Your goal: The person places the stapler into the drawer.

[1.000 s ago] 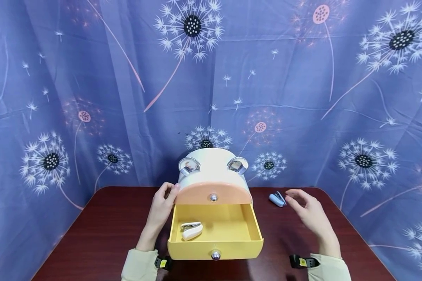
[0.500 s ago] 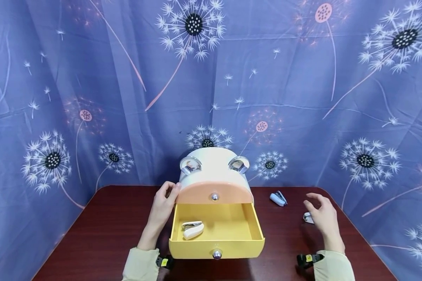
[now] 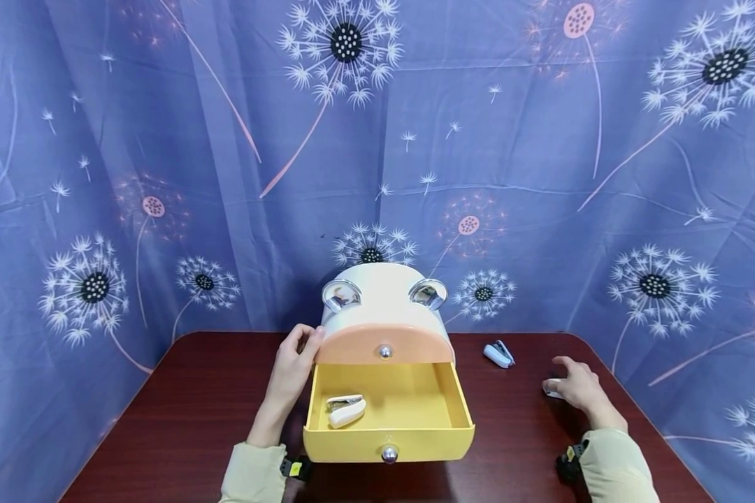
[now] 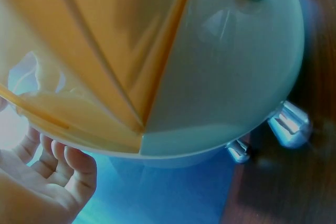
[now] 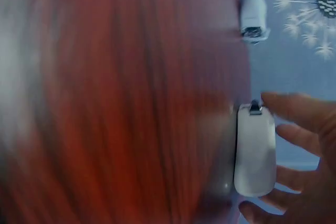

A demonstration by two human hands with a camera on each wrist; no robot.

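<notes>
A white frog-shaped desktop drawer box (image 3: 377, 300) with a peach top drawer front stands at the middle back. My left hand (image 3: 291, 367) rests its fingertips against the box's left side; in the left wrist view those fingers lie along the curved edge. The yellow drawer (image 3: 386, 443) is pulled out, with a white mini stapler (image 3: 347, 411) lying in its left part. At the right, my right hand (image 3: 580, 388) is spread over a second white mini stapler (image 5: 255, 153), thumb by one end and the other fingers apart around it. The hand partly covers this stapler in the head view.
A light blue mini stapler (image 3: 499, 354) lies on the dark red table (image 3: 503, 412), between the box and my right hand. Behind the table hangs a blue curtain (image 3: 226, 175) with dandelion prints.
My right hand has moved right, away from the blue stapler, then lowered over the white one at the right. The left hand stays against the box.
</notes>
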